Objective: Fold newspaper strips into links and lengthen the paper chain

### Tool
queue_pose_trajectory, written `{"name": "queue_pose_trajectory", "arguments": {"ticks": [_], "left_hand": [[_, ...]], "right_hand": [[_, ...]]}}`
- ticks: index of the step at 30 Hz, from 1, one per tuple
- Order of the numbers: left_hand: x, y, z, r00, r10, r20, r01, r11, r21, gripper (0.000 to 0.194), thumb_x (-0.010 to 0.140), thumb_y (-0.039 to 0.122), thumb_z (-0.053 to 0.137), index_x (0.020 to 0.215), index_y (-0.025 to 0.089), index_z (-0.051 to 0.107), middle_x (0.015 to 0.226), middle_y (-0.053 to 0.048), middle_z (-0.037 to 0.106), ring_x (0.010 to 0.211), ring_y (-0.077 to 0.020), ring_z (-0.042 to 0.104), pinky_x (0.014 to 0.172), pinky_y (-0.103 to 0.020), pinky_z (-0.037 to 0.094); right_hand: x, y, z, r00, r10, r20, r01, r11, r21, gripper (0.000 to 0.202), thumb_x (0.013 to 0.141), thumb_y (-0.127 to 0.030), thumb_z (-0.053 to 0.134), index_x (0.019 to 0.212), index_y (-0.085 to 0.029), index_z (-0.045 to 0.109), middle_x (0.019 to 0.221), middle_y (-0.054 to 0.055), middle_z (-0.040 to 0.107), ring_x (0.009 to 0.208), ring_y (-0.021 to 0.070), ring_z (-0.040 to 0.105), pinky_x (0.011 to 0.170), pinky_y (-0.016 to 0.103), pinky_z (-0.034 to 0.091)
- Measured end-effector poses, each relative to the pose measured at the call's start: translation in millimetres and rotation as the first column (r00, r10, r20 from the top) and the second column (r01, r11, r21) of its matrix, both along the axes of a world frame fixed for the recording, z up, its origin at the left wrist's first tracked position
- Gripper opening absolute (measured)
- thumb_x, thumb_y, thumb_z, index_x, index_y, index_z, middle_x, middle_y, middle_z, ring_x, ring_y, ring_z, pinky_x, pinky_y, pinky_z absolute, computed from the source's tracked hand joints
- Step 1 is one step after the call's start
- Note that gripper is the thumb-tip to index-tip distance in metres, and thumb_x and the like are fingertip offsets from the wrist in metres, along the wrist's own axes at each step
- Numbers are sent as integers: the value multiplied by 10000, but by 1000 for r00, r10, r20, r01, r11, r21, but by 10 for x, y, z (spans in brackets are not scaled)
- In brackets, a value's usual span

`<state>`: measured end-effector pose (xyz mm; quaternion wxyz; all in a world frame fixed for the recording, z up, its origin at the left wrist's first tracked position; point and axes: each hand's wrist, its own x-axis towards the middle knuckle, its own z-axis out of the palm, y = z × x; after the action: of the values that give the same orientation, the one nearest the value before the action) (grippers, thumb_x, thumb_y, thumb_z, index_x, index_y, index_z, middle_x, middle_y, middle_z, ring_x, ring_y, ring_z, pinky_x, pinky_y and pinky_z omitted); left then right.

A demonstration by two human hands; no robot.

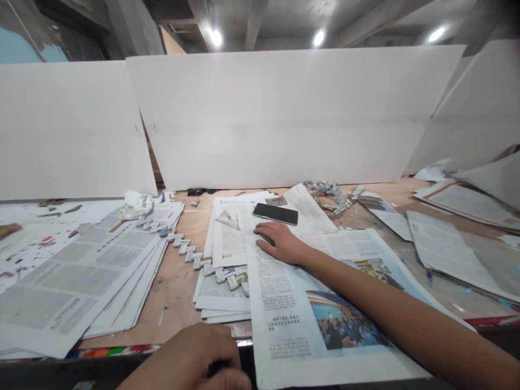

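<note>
My right hand (280,242) lies on a newspaper sheet (284,346), its fingers stretched out and a little apart. Just beyond the fingertips, a black phone (275,214) rests face up on the papers. At the bottom edge of the view, in front of the table, is my left hand (195,355) with fingers curled in; whatever they may hold is hidden. A zigzag chain of folded newspaper (197,261) runs from the left stack, and its near end rests on papers beside the sheet. My right forearm covers part of the sheet's colour photo.
A newspaper stack (97,265) with a crumpled white plastic bag (137,205) lies on the left. A coiled folded-paper chain (329,196) sits at the back. More newspapers (455,249) lie on the right. White boards (284,119) stand along the far edge.
</note>
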<state>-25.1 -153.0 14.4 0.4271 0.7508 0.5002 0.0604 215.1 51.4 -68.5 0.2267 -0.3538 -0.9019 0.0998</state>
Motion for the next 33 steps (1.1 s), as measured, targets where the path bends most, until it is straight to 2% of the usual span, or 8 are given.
{"name": "queue_pose_trajectory", "arguments": {"ticks": [6, 10, 14, 19, 23, 25, 30, 33], "left_hand": [[276, 127, 39, 999, -40, -34, 42, 998, 53, 228, 948, 285, 476, 896, 256, 696, 950, 18, 736, 842, -167, 645, 736, -233, 422], [236, 336, 52, 998, 47, 29, -50, 993, 108, 312, 961, 362, 419, 842, 225, 673, 859, 6, 707, 790, -168, 617, 684, -238, 411], [155, 817, 19, 989, 145, 26, -148, 965, 218, 361, 936, 434, 411, 809, 209, 664, 802, -14, 686, 754, -192, 605, 651, -262, 396], [166, 1500, -79, 957, 268, -114, -223, 926, 305, 288, 841, 395, 503, 877, 177, 689, 950, -105, 702, 854, -273, 608, 679, -310, 381], [201, 1781, -152, 967, 244, -71, -225, 952, 210, 418, 808, 566, 535, 920, 184, 662, 921, -100, 699, 784, -261, 623, 616, -297, 391], [208, 1818, -181, 977, 214, -19, -209, 966, 153, 471, 769, 628, 570, 957, 202, 638, 922, -71, 693, 760, -234, 619, 599, -279, 398], [218, 1774, -216, 987, 127, 93, -130, 991, 28, 380, 757, 571, 617, 707, 203, 537, 682, 1, 610, 609, -154, 540, 553, -251, 375], [231, 1736, -211, 980, 104, 170, -86, 990, -113, 355, 753, 524, 636, 682, 203, 503, 670, 8, 618, 501, -105, 456, 483, -236, 330]], "right_hand": [[-2, -5, 14, 1000, 0, -13, 0, 1000, -14, 397, 965, -400, 483, 1292, -199, 588, 1356, 114, 586, 1288, 294, 480, 1089, 489, 318], [-3, 3, 25, 999, 4, -40, -6, 999, -33, 381, 955, -391, 508, 1275, -204, 594, 1340, 106, 599, 1283, 292, 484, 1091, 481, 316], [-4, 30, 59, 996, -9, -89, 4, 998, -64, 330, 914, -357, 581, 1190, -184, 630, 1259, 108, 649, 1197, 279, 557, 1038, 435, 384], [2, 53, 118, 990, -25, -138, 12, 995, -96, 221, 873, -289, 638, 1060, -171, 653, 1100, 99, 697, 1018, 249, 632, 904, 376, 462], [9, 50, 145, 981, -50, -186, 31, 994, -102, 41, 867, -224, 642, 884, -186, 642, 892, 42, 679, 853, 198, 624, 767, 302, 472], [8, 37, 160, 972, -78, -220, 58, 994, -95, 66, 875, -207, 635, 813, -191, 619, 833, 22, 641, 820, 182, 606, 735, 283, 461], [-2, 19, 239, 947, -149, -284, 136, 989, -66, 150, 934, -220, 563, 792, -195, 605, 869, 28, 616, 811, 170, 596, 753, 286, 456], [15, 66, 327, 941, -181, -287, 178, 983, -36, 180, 957, -233, 526, 814, -194, 629, 907, 45, 635, 852, 185, 600, 800, 304, 451]]}}
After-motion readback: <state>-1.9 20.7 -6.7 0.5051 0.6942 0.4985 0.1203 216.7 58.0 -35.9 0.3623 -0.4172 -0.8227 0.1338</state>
